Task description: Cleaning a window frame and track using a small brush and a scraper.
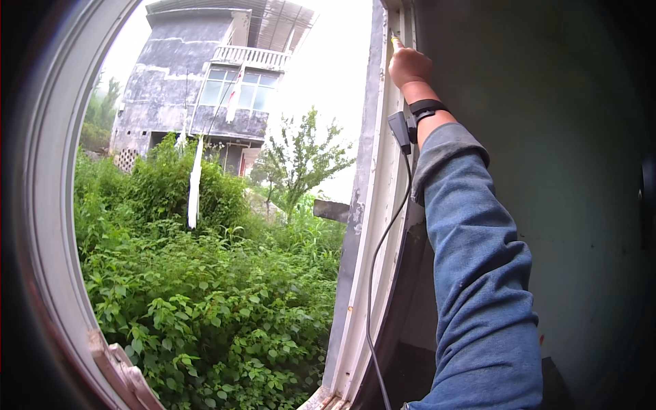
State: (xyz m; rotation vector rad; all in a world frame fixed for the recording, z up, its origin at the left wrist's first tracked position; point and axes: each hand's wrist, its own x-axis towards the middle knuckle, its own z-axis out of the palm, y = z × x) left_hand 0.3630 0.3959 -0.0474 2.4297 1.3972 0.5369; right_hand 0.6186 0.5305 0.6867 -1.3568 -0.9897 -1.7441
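High on the right, my right hand (410, 66) is closed around a slim tool with a yellow part (394, 39), likely a screwdriver. Its thin tip points up at the inner channel of the white window frame (382, 205), near a small dark hole or screw. Whether the tip touches the frame I cannot tell. The hand is seen from behind, so most of the tool is hidden in the fist. My left hand is out of view.
A black wrist strap (428, 106) carries a dark device (400, 130) with a cable (374, 277) hanging along the frame. Pale pieces (120, 366) sit at the lower left frame. Green shrubs (215, 307) and a grey house (174, 77) stand outside; a dark wall (574, 179) lies right.
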